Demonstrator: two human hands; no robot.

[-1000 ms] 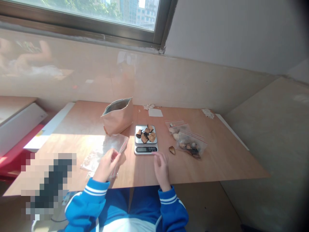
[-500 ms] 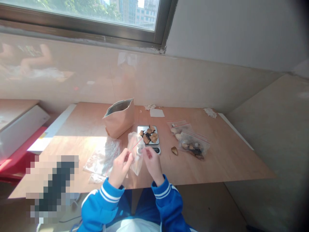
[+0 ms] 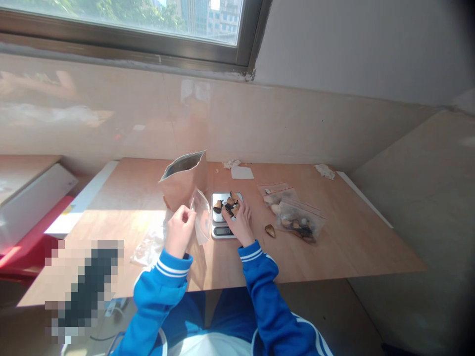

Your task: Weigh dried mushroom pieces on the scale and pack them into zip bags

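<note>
My left hand (image 3: pixel 180 228) is closed on the edge of a clear plastic zip bag (image 3: pixel 202 220), which hangs upright beside the scale. On the flat kitchen scale (image 3: pixel 217 228) lies a small heap of dried brown-and-black pieces (image 3: pixel 230 201), too small to name surely. My right hand (image 3: pixel 240 221) reaches over the heap, thumb on its left and fingers curled around its right, gripping some of the pieces. Part of the heap is hidden under that hand. A single dried piece (image 3: pixel 270 231) lies on the table to the right of the scale.
Behind my left hand stands an open brown paper pouch (image 3: pixel 185 180). More clear bags (image 3: pixel 148 244) lie at the left. Filled zip bags (image 3: pixel 300 220) overlap on the right. White paper (image 3: pixel 242 172) and crumpled tissues (image 3: pixel 324 171) are at the back of the table (image 3: pixel 352 237).
My right hand has left the zip bag and moved up onto the heap on the scale. My left hand has shifted left and up, still holding the bag.
</note>
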